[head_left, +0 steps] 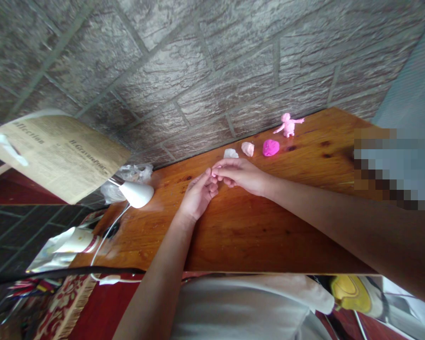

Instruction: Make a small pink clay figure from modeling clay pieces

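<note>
Centrally, small pink piece [213, 174], between both hands' fingers [224, 163]

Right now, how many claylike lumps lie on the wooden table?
3: white lump behind right hand, pale pink lump in middle, magenta lump nearest pink figurine. More may be hidden.

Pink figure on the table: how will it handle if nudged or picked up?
The pink figure probably tips easily, standing upright on short legs. Its thin, outstretched arms may bend or snag, and likely keep it from rolling far.

Hands [198, 196] pinching pink bit [213, 174], pink figurine [288, 126], magenta lump [271, 148], wooden desk [248, 231]
</note>
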Tool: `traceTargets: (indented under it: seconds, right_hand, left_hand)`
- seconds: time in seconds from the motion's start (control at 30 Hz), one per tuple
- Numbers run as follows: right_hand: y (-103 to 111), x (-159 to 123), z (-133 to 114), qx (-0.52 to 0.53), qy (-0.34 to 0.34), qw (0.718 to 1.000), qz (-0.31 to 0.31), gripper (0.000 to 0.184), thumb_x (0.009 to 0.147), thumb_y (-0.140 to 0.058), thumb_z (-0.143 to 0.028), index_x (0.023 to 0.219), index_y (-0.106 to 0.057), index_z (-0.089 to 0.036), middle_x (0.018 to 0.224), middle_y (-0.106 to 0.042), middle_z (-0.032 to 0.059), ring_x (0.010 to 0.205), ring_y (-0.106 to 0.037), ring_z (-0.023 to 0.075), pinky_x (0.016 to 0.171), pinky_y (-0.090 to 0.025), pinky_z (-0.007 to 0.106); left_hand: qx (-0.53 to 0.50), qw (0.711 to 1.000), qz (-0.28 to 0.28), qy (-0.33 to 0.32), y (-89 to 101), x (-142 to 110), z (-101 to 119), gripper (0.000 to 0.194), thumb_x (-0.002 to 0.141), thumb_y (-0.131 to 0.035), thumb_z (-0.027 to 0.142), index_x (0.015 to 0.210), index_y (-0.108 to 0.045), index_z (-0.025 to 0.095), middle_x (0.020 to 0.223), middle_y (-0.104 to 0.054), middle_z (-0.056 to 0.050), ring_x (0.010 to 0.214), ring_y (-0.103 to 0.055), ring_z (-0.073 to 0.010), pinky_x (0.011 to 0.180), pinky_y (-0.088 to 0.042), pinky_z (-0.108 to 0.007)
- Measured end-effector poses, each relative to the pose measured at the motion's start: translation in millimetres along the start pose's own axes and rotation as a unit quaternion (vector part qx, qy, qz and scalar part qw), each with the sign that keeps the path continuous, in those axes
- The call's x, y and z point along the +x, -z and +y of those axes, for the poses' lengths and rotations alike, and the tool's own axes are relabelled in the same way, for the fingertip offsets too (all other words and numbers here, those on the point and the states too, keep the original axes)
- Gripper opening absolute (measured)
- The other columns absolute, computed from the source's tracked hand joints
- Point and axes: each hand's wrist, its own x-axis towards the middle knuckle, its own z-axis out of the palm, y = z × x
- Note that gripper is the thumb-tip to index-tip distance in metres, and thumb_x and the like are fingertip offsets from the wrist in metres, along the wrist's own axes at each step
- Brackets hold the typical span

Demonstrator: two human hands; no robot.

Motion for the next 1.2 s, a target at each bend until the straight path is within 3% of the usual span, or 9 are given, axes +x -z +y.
traceTargets:
  seconds: [0.53, 0.87, 1.2]
  right_hand:
    - [2.9, 2.8, 3.9, 0.006, 0.002, 1.000, 0.024, 0.031, 0.070, -0.082, -0.037, 0.091, -0.069, -0.018, 0.068, -0.066, -0.0016, 0.049, -0.048, 0.0067, 0.044, -0.032, 0.021]
    - [5.9, 2.7, 4.0, -0.036, 0.023, 0.999, -0.009, 0.028, 0.074, -0.078, -0.042, 0.080, -0.070, -0.016, 0.069, -0.065, 0.0003, 0.053, -0.047, 0.0074, 0.047, -0.034, 0.022]
    - [4.1, 2.9, 2.5, -0.020, 0.002, 1.000, 0.014, 0.022, 0.074, -0.078, -0.037, 0.081, -0.071, -0.017, 0.068, -0.066, -0.0002, 0.050, -0.045, 0.0070, 0.047, -0.032, 0.023]
  left_hand:
    - [0.011, 1.000, 0.007, -0.002, -0.7, -1.3, 0.1, 0.026, 0.067, -0.088, 0.029, 0.081, -0.073, 0.014, 0.074, -0.066, 0.000, 0.057, -0.048, -0.0037, 0.053, -0.040, -0.016]
    - [0.010, 1.000, -0.009, 0.004, 0.4, -1.2, -0.2, 0.028, 0.067, -0.088, 0.031, 0.080, -0.072, 0.013, 0.075, -0.064, 0.000, 0.058, -0.048, -0.0034, 0.053, -0.040, -0.015]
    - [0.012, 1.000, -0.001, 0.007, -0.2, -1.2, -0.2, 0.027, 0.068, -0.087, 0.031, 0.080, -0.071, 0.013, 0.074, -0.064, 0.001, 0.057, -0.048, -0.0040, 0.053, -0.039, -0.017]
